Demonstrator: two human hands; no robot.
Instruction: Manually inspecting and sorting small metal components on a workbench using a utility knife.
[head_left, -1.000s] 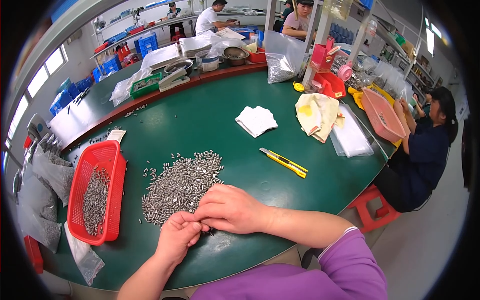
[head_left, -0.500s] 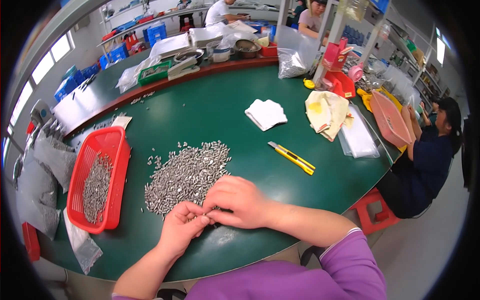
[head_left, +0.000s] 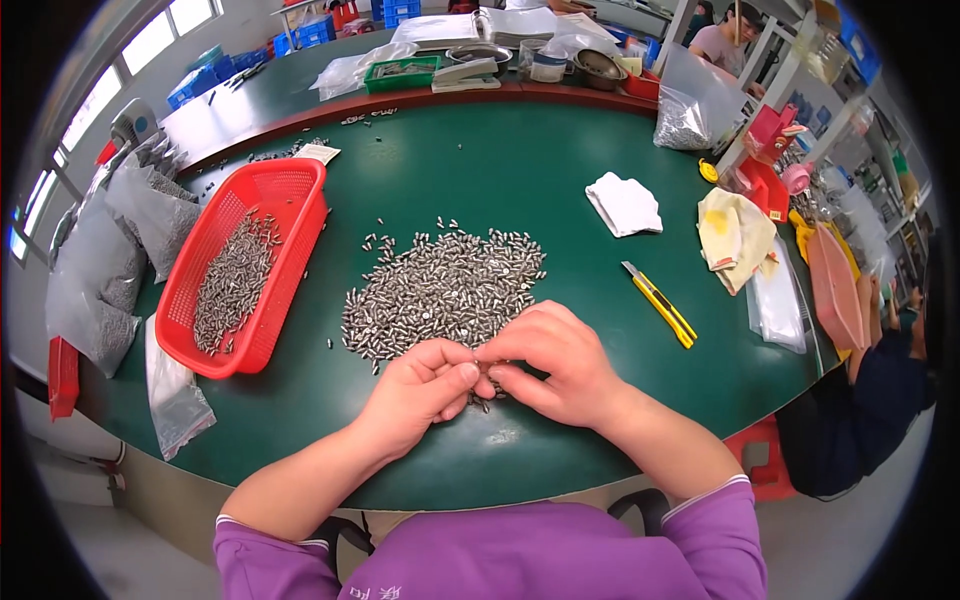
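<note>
A heap of small silvery metal pieces (head_left: 440, 288), pointed at the ends, lies on the green tabletop (head_left: 480, 170). At its near edge my left hand (head_left: 425, 388) and my right hand (head_left: 560, 365) meet, thumbs and fingers pinched together. Whatever sits between the fingertips is tiny and mostly covered by them. A few loose pieces lie just under the right hand's fingers. To the left stands a red perforated plastic basket (head_left: 302, 235), tilted in view, with more of the same pieces (head_left: 235, 290) in it.
A yellow utility knife (head_left: 660, 305), a folded white cloth (head_left: 625, 205) and a stained cream cloth (head_left: 735, 238) lie to the right. Filled clear bags (head_left: 95, 280) line the left edge. A green tray (head_left: 402, 72) sits at the back. A co-worker (head_left: 860, 400) sits at far right.
My view has swung, so the table and its things sit farther right and mostly higher. Both hands stay pinched together at the heap's near edge.
</note>
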